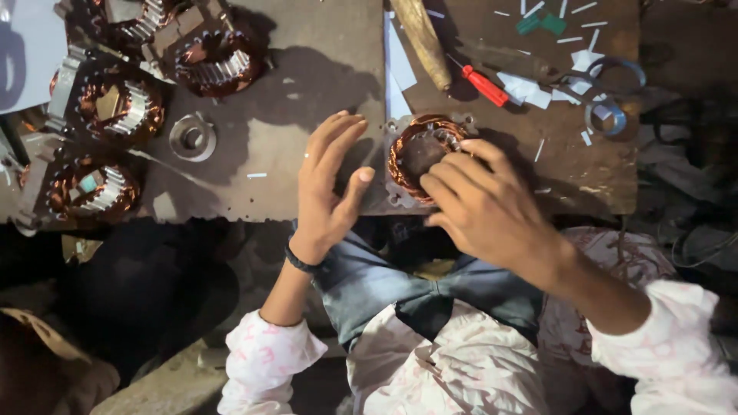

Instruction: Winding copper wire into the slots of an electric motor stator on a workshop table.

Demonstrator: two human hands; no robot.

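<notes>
A motor stator with copper windings lies on the brown workboard near its front edge. My right hand rests over its right side, fingertips touching the copper coil and the inner slots. My left hand hovers just left of the stator with fingers spread and nothing in it, the thumb pointing toward the winding. A black band circles my left wrist. Both sleeves are white with pink print.
Several other wound stators crowd the board's left end, with a round metal bearing cap beside them. At the back lie a wooden handle, a red screwdriver, scissors and white paper slips.
</notes>
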